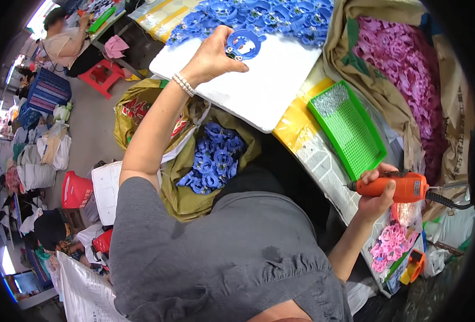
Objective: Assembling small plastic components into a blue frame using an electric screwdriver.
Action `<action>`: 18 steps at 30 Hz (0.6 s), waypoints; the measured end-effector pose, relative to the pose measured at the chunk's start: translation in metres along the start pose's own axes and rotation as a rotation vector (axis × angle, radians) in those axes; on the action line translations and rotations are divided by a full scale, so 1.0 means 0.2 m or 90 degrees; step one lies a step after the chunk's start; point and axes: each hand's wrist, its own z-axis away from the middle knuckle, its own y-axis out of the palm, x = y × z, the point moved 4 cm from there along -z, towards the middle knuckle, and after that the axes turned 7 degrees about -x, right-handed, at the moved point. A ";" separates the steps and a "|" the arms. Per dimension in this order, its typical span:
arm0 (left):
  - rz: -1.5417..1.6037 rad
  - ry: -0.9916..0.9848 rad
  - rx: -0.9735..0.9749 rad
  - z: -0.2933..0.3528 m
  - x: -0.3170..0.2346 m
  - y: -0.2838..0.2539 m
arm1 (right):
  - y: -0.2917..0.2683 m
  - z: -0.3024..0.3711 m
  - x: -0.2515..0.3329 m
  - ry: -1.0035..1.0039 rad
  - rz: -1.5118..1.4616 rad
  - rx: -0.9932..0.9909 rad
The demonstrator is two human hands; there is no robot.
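Over the white board (237, 91), my left hand (211, 56) grips a blue ring-shaped plastic part (254, 38) with small ears and metal bits at its lower edge. The thumb lies below it and the fingers are partly behind it. Off to the right, my right hand (377, 201) is wrapped round an orange electric screwdriver (395, 187), its tip pointing left and a black coiled cord at its rear end. A heap of similar blue parts (259, 19) covers the far side of the board. Between the hands lies a green perforated tray (355, 137) with small silvery screws (331, 101) at its far end.
An open sack of blue parts (213, 158) sits below the board's near edge. At right stands a big sack of pink parts (398, 70); more pink pieces (392, 241) lie near the right forearm. Another person (65, 43) sits far left beside a red stool (102, 75).
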 end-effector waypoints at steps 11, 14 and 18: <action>0.470 -0.286 0.144 0.30 -0.17 0.52 | 0.00 -0.04 0.05 -0.003 0.081 0.034; 0.591 -0.341 0.174 0.38 -0.18 0.63 | 0.01 -0.07 0.06 0.003 0.082 0.052; 0.722 -0.358 0.260 0.48 -0.29 0.73 | 0.03 -0.10 0.06 0.006 0.071 0.078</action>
